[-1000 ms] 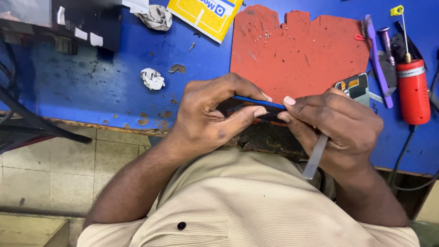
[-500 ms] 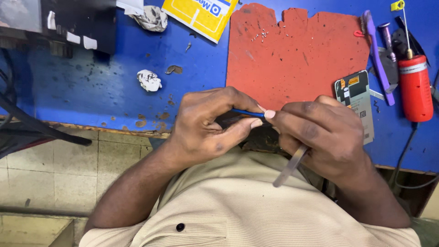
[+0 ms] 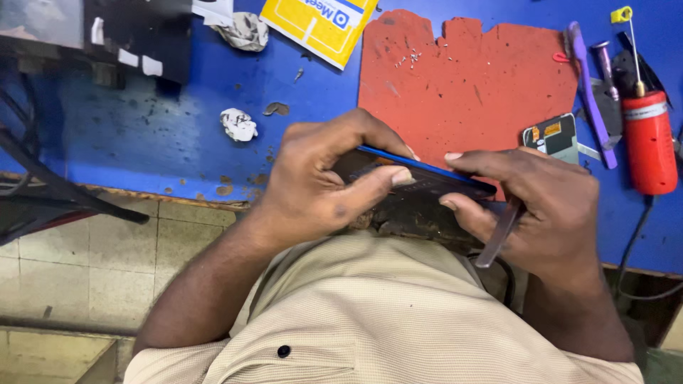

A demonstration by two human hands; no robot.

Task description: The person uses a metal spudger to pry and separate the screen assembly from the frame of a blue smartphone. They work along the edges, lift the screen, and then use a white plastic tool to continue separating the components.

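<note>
A dark phone with a blue edge (image 3: 420, 178) is held flat between both hands, close to my chest at the front edge of the blue table (image 3: 142, 135). My left hand (image 3: 320, 181) grips its left end with fingers on top and thumb along the near side. Gripping the phone's right end, my right hand (image 3: 548, 206) also holds a thin grey metal tool (image 3: 498, 235) slanting down towards my shirt.
A red work mat (image 3: 469, 78) lies behind the hands. To the right sit a small circuit part (image 3: 551, 135), a purple tool (image 3: 590, 85), tweezers and a red cylindrical tool (image 3: 649, 139). A yellow packet (image 3: 320, 25) and crumpled paper bits (image 3: 238, 124) lie at the back left.
The hands have spread apart along the phone, so more of its dark body shows between them. The grey tool has tilted slightly in my right hand.
</note>
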